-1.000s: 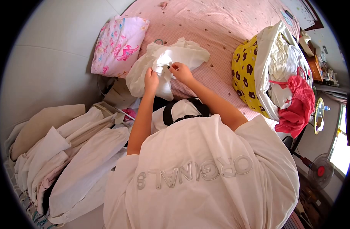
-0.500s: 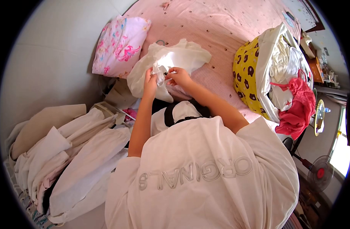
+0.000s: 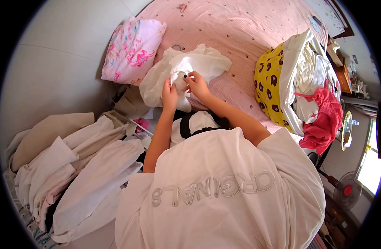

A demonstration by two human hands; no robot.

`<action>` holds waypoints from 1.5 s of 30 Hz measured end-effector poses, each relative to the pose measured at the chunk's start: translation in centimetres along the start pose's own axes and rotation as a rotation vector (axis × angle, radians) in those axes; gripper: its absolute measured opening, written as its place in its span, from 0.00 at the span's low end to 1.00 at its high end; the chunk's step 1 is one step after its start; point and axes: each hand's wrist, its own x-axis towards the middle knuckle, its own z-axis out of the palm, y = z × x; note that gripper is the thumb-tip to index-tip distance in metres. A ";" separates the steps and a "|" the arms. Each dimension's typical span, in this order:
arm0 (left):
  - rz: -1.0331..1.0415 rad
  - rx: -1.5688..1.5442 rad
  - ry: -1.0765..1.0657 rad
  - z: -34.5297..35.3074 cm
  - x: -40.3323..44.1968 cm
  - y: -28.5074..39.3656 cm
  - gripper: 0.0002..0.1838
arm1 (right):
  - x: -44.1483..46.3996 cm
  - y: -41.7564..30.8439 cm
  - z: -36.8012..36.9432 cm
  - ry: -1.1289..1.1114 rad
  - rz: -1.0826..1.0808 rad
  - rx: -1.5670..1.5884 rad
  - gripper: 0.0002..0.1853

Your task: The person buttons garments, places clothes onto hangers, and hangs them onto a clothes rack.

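A white garment [image 3: 211, 60] lies spread on the bed, with a hanger's hook [image 3: 176, 47] showing at its far edge. My left hand [image 3: 169, 94] is closed on the near edge of this cloth. Close beside it, my right hand [image 3: 197, 86] has its fingers bent in a pinch at a small dark round piece [image 3: 185, 76], which looks like a button. How its fingertips grip that piece is too small to make out fully. Bright light washes out part of the cloth above both hands.
A pink bedspread [image 3: 228, 25] covers the bed. On the left lies a flowered pillow [image 3: 132, 52]. A yellow bear-print basket [image 3: 268, 79] holds white clothes, and a red garment [image 3: 323, 120] hangs over its rim. White clothes [image 3: 95, 182] hang at lower left; a fan [image 3: 347, 190] stands right.
My left hand has shifted slightly right and down, still on the cloth. The dark piece and my right hand's fingertips have moved slightly up and right. The view has tilted a little.
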 end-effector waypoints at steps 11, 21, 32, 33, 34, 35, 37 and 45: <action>0.313 0.461 0.198 0.6 -2.1 3.9 0.12 | 0.5 1.1 -0.5 -0.016 -0.019 -0.061 0.08; -0.591 -0.327 -0.085 -0.1 -1.5 1.2 0.11 | 0.0 1.1 -1.0 -0.206 -0.208 -0.660 0.08; -0.522 -0.620 -0.113 -0.3 -1.8 -0.1 0.11 | 1.5 2.9 -1.5 -0.255 -0.021 -0.312 0.12; -0.520 -0.606 -0.107 -0.1 -1.9 0.5 0.11 | 1.6 2.9 -1.4 -0.260 0.030 -0.245 0.13; -0.517 -0.592 -0.100 0.0 -2.0 0.9 0.11 | 1.7 2.9 -1.3 -0.265 0.082 -0.179 0.13; -0.501 -0.545 -0.109 0.0 -1.9 0.7 0.11 | 1.8 3.2 -1.3 -0.257 0.058 -0.201 0.13; -0.470 -0.451 -0.128 0.2 -1.8 0.2 0.10 | 2.1 3.7 -1.4 -0.240 0.011 -0.243 0.13; -0.557 -0.541 -0.119 0.2 -2.1 0.2 0.09 | 1.1 2.5 -1.7 -0.253 -0.167 -0.439 0.11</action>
